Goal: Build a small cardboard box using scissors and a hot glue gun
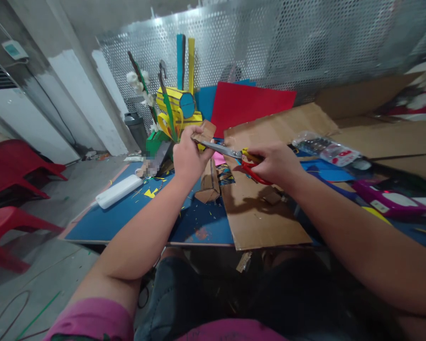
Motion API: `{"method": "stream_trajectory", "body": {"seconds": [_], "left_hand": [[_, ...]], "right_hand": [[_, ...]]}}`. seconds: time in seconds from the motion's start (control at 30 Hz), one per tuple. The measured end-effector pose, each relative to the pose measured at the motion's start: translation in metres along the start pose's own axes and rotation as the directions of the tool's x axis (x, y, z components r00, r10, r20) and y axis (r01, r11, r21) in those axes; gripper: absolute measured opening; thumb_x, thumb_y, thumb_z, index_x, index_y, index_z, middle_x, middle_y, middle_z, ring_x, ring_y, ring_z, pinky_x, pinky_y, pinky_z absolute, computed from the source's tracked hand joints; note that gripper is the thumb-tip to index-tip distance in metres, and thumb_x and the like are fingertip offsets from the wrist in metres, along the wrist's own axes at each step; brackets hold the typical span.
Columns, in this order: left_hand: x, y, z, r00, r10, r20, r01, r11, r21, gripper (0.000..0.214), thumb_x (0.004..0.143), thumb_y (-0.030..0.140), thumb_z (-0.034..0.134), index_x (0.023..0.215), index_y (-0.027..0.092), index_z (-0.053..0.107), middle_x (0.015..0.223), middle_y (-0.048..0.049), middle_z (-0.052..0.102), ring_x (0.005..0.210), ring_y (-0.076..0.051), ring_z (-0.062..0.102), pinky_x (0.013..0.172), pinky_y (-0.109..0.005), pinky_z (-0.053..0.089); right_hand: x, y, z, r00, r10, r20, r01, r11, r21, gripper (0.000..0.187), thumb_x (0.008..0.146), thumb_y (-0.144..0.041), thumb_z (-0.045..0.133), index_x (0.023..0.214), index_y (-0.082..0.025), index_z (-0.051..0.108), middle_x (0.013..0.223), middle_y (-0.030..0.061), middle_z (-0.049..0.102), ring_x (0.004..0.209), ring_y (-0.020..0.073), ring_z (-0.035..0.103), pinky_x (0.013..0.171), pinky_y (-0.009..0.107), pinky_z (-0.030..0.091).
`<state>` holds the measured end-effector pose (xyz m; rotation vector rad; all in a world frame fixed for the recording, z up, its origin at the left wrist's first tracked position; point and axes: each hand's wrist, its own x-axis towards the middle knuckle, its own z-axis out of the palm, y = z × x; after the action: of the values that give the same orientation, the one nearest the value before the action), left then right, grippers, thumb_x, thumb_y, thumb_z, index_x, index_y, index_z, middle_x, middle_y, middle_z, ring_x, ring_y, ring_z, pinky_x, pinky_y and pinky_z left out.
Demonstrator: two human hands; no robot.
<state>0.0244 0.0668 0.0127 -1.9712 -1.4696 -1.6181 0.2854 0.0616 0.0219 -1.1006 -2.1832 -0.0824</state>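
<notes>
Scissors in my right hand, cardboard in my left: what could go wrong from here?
The scissors point toward your left hand, so a slip might nick it. The cardboard piece in that hand could shift, leaving a ragged cut. The large cardboard sheet reaches the front edge of the blue table, where a bump might dislodge it.

Magenta short sleeve [95, 315], matching shirt front [230, 330], dark blue-grey shorts [170, 293].

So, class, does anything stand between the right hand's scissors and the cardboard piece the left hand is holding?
Nothing visible separates them: the scissors in the right hand extend right up to the cardboard piece. Only the left hand crowds that spot, its fingers close beside the scissors' front end.
</notes>
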Motion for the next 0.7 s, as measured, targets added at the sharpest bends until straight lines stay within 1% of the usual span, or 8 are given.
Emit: {"method": "stream_trajectory", "body": {"seconds": [0.13, 0.23, 0.3, 0.37, 0.47, 0.6, 0.7], "left_hand": [[-0.0006, 0.0024, -0.0006, 0.999, -0.028, 0.016, 0.028, 1.000, -0.003, 0.042, 0.091, 0.036, 0.087, 0.121, 0.027, 0.059, 0.088, 0.0016, 0.068, 0.075, -0.021, 0.070, 0.075, -0.037, 0.049], [-0.0006, 0.0014, 0.0001, 1.000, -0.016, 0.002, 0.017, 1.000, -0.010, 0.044, 0.089, 0.037, 0.088, 0.120, 0.028, 0.059, 0.082, 0.0037, 0.064, 0.070, -0.020, 0.065, 0.073, -0.036, 0.047], [-0.0004, 0.0007, 0.0002, 1.000, -0.011, -0.008, 0.010, 1.000, -0.028, 0.042, 0.090, 0.036, 0.087, 0.120, 0.028, 0.058, 0.081, 0.0046, 0.063, 0.068, -0.019, 0.063, 0.072, -0.035, 0.046], [-0.0002, 0.0005, 0.0001, 1.000, -0.012, -0.013, 0.011, 0.999, -0.053, 0.039, 0.093, 0.035, 0.085, 0.120, 0.028, 0.057, 0.083, 0.0042, 0.064, 0.069, -0.018, 0.063, 0.072, -0.035, 0.047], [0.0002, 0.0008, -0.0003, 0.999, -0.011, -0.035, 0.008, 0.998, -0.064, 0.037, 0.095, 0.034, 0.084, 0.120, 0.028, 0.057, 0.094, 0.0015, 0.067, 0.075, -0.019, 0.067, 0.074, -0.035, 0.048], [0.0007, -0.0005, -0.0002, 0.999, -0.009, -0.031, 0.008, 1.000, -0.025, 0.040, 0.095, 0.036, 0.086, 0.122, 0.028, 0.057, 0.093, 0.0013, 0.067, 0.077, -0.020, 0.068, 0.076, -0.036, 0.049], [0.0009, -0.0028, -0.0001, 1.000, 0.015, -0.025, -0.016, 1.000, -0.017, 0.042, 0.095, 0.036, 0.087, 0.124, 0.026, 0.057, 0.101, -0.0018, 0.070, 0.087, -0.022, 0.073, 0.082, -0.037, 0.051]], "right_hand": [[0.0001, -0.0019, -0.0018, 1.000, 0.011, 0.003, -0.010, 1.000, -0.028, 0.058, 0.089, -0.071, 0.072, 0.064, -0.027, 0.045, 0.063, 0.0054, 0.055, 0.064, 0.0231, 0.045, 0.063, 0.040, 0.023], [-0.0001, -0.0024, -0.0004, 1.000, 0.026, -0.009, -0.026, 0.999, -0.018, 0.062, 0.091, -0.078, 0.068, 0.064, -0.026, 0.046, 0.063, 0.0058, 0.057, 0.064, 0.0233, 0.047, 0.063, 0.040, 0.023], [-0.0001, -0.0021, 0.0008, 0.999, 0.040, -0.016, -0.040, 0.999, 0.002, 0.066, 0.091, -0.084, 0.065, 0.065, -0.026, 0.048, 0.062, 0.0052, 0.057, 0.063, 0.0222, 0.045, 0.062, 0.040, 0.024], [0.0002, -0.0014, 0.0009, 0.999, 0.049, -0.012, -0.048, 0.999, 0.022, 0.070, 0.089, -0.090, 0.064, 0.065, -0.026, 0.050, 0.060, 0.0039, 0.055, 0.060, 0.0205, 0.041, 0.061, 0.039, 0.023], [0.0009, 0.0002, -0.0008, 0.999, 0.038, 0.001, -0.038, 0.999, 0.029, 0.072, 0.086, -0.093, 0.065, 0.066, -0.026, 0.053, 0.060, 0.0028, 0.054, 0.060, 0.0193, 0.039, 0.061, 0.039, 0.023], [0.0013, 0.0025, -0.0029, 0.999, 0.035, 0.013, -0.035, 0.999, 0.017, 0.070, 0.087, -0.091, 0.066, 0.066, -0.025, 0.053, 0.060, 0.0026, 0.053, 0.060, 0.0193, 0.040, 0.062, 0.039, 0.022], [0.0014, 0.0050, -0.0024, 0.999, 0.031, 0.005, -0.031, 0.999, -0.008, 0.067, 0.088, -0.088, 0.066, 0.066, -0.026, 0.053, 0.059, 0.0035, 0.054, 0.061, 0.0203, 0.042, 0.062, 0.039, 0.022]]}}
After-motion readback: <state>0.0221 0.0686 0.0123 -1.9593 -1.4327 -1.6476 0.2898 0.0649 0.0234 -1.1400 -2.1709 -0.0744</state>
